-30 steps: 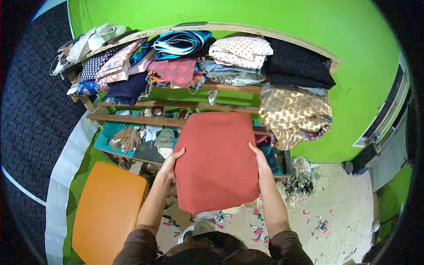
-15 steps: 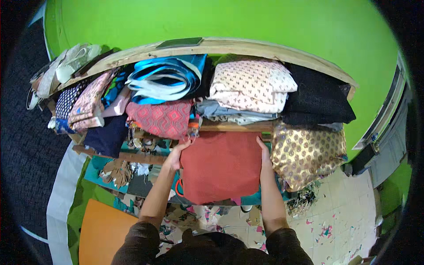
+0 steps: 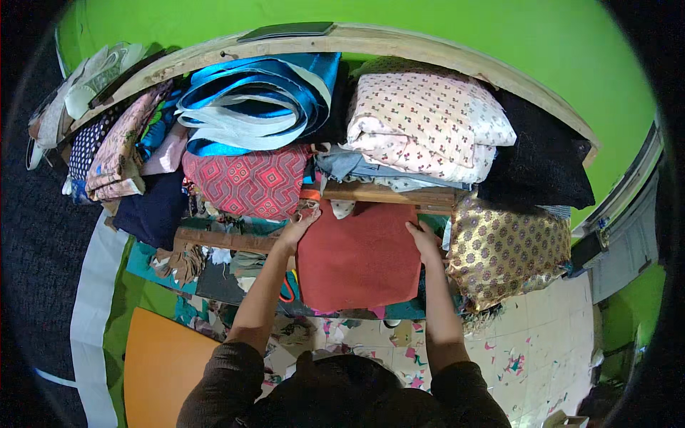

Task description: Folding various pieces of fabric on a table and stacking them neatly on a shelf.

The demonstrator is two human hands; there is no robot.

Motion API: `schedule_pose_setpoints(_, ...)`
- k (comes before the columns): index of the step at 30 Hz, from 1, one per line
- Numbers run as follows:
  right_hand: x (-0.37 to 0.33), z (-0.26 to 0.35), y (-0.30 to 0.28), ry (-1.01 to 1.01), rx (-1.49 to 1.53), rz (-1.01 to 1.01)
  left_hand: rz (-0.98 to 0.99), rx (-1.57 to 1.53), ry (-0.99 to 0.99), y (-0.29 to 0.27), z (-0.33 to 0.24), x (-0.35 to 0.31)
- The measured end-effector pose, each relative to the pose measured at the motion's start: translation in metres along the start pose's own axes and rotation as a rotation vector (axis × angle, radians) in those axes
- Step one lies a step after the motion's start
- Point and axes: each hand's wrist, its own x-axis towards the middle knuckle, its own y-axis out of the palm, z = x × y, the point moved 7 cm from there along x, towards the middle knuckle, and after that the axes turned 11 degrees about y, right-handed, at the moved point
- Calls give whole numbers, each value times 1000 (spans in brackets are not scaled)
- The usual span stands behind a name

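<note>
A rust-red piece of folded fabric (image 3: 359, 260) is spread between my two hands in front of the shelf. My left hand (image 3: 297, 230) grips its upper left edge, and my right hand (image 3: 426, 241) has its upper right edge. A patterned pink-red cloth (image 3: 246, 182) lies on the shelf beyond my left hand. Close by my right hand, a shiny gold cloth with round dark motifs (image 3: 510, 250) droops from the shelf. Orange-handled scissors (image 3: 287, 291) show below my left wrist, partly hidden.
A wooden shelf (image 3: 392, 192) bears a blue-and-white roll (image 3: 260, 107), a folded cream printed cloth (image 3: 428, 107) and black fabric (image 3: 546, 153). Brown scraps (image 3: 182, 264) lie lower left, above an orange panel (image 3: 168, 364). Scraps litter the tiled floor (image 3: 549, 335).
My view has come nearer the shelf. The rust-red fabric has moved toward the shelf, its far edge now close against it. Both hands keep hold, the right one further over its top edge.
</note>
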Motion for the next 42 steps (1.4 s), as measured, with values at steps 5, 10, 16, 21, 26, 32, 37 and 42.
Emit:
schedule_pose_setpoints(5, 12, 11, -11, -264, 7, -161, 30, -34, 242, 18, -18, 1)
schedule_pose_setpoints(10, -12, 37, -13, -355, -303, -385, -54, 298, 165, 28, -40, -8)
schedule_pose_setpoints(16, -79, 60, 69, -678, -918, -715, -148, 1488, 617, 98, -81, -48)
schedule_pose_setpoints(21, -103, 66, 121, -739, -881, -426, -209, 1618, 955, 99, -51, -66)
schedule_pose_setpoints(26, -90, 40, 129, -647, -905, -369, -195, 1628, 916, 88, -32, -59)
schedule_pose_setpoints(32, -119, 35, 115, -711, -903, -437, -219, 1593, 1003, 91, -37, -90)
schedule_pose_setpoints(37, -149, -6, 104, -820, -931, -482, -39, 1578, 1034, 98, -8, -153)
schedule_pose_setpoints(42, -169, -25, 106, -912, -884, -435, -86, 1653, 957, 91, 9, -177)
